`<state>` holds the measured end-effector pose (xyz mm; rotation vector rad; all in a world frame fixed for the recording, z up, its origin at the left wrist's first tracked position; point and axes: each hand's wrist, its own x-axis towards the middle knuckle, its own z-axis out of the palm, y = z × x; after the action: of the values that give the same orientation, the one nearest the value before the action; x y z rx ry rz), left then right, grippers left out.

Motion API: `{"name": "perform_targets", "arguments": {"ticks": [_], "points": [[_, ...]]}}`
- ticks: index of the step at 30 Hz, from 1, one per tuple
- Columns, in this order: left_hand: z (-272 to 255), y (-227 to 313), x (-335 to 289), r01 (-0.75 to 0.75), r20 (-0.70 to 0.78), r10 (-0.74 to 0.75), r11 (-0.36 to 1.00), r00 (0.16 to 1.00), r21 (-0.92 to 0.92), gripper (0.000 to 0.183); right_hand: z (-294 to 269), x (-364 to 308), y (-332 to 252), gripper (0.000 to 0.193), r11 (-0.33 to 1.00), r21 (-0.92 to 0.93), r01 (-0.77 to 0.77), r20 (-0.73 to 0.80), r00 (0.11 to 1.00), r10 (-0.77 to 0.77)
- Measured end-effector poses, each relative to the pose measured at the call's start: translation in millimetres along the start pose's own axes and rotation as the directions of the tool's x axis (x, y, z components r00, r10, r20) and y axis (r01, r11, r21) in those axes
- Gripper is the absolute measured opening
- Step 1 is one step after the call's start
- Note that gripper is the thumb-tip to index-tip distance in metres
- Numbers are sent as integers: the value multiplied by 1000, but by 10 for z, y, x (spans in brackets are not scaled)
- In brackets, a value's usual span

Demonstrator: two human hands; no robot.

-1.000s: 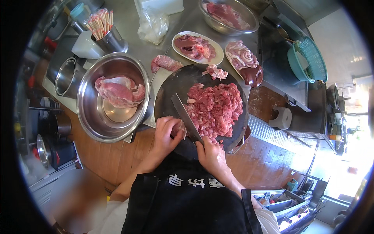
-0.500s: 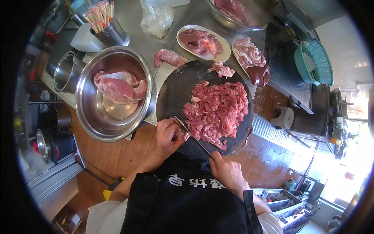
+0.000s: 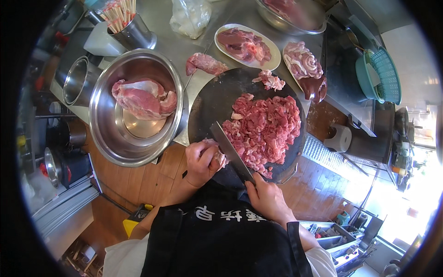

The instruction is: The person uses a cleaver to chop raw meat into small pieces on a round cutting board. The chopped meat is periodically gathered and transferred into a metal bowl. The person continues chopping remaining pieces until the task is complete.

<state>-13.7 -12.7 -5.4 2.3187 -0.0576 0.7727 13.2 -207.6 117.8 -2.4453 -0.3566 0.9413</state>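
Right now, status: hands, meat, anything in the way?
Left fingers holding meat piece. Right fingers gripping knife, blade beside that piece. Chopped meat heaped on board, crowding blade's right.

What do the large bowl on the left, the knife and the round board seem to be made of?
The large bowl looks like polished steel: bright reflections line its rim. The knife has a grey blade with a dull sheen, probably steel. The round board is dark and matte; wood or plastic, I cannot tell.
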Motion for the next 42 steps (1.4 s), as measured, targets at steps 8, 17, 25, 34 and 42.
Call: {"name": "perform_targets", "arguments": {"ticks": [8, 17, 25, 34, 42], "points": [[47, -85, -93, 60, 54, -55, 995, 997, -85, 30, 49, 34, 55, 21, 996, -53, 73, 57, 996, -70], [43, -84, -21, 18, 50, -13, 995, 999, -99, 26, 152, 481, -108, 20, 998, 6, 68, -202, 977, -66], [31, -79, -69, 38, 37, -34, 996, 999, -84, 33, 185, 25, 10, 22, 993, -121, 5, -7, 1000, -5], [65, -105, -39, 45, 27, -41, 989, 999, -141, 30, 220, 489, -66, 23, 996, 73, 46, -310, 951, -21], [37, -91, -31, 39, 7, -38, 991, 999, -125, 28, 281, 31, 46, 20, 993, -108, -40, -49, 998, 35]]}}
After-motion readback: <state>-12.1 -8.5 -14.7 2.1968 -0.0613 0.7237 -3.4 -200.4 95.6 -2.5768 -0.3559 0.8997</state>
